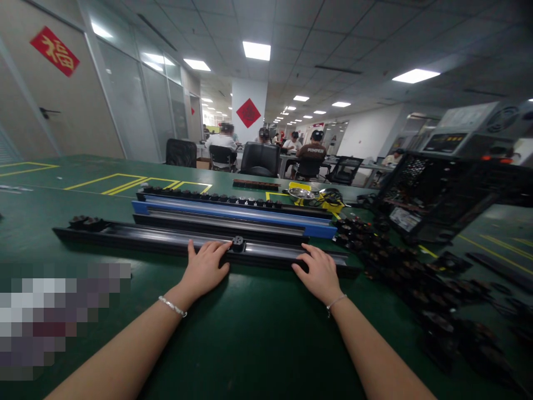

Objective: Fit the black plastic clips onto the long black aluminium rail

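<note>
Left hand (207, 266) unclenched on my screen, fingertip at the small block (237, 243) in the black rail (150, 234), right hand (318, 272) also loose near that rail's right end, blue rail (233, 211) beyond, toward the green surface's (266, 339) far edge, dark parts (400, 266) heaped toward its right edge.

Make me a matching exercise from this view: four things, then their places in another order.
1. Lone black round-topped part
2. Long blue straight rail
3. Boxy black computer case
4. Bare right hand

A. At the right, beyond the heap of small black parts
B. Toward the right end of the nearest long black rail
C. By the fingertips of the bare left hand
D. Beyond the nearest long black rail, roughly parallel to it

Pairs: 1-C; 2-D; 3-A; 4-B
</note>
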Tool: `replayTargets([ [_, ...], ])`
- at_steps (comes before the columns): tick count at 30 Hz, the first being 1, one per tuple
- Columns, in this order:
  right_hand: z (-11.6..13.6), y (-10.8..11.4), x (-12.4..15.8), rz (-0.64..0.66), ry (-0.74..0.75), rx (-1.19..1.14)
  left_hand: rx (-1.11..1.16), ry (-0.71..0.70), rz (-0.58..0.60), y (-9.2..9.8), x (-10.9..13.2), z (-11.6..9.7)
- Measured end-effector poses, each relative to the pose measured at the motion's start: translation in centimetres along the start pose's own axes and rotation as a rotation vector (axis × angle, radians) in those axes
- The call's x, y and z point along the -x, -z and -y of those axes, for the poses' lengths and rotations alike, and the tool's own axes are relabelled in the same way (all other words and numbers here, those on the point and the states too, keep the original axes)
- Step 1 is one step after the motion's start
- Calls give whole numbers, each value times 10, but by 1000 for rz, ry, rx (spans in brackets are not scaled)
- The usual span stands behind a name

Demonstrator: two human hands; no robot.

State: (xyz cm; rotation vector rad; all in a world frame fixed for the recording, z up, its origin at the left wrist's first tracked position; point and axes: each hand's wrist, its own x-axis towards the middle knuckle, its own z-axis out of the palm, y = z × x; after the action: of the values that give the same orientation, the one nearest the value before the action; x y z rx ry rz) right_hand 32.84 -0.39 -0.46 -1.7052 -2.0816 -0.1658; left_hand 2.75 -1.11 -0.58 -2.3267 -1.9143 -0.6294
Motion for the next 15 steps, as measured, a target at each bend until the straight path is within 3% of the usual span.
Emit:
replayTargets([
  [15,-1,-1,0,-4,7,15,106,-76,-6,-1,3,-3],
])
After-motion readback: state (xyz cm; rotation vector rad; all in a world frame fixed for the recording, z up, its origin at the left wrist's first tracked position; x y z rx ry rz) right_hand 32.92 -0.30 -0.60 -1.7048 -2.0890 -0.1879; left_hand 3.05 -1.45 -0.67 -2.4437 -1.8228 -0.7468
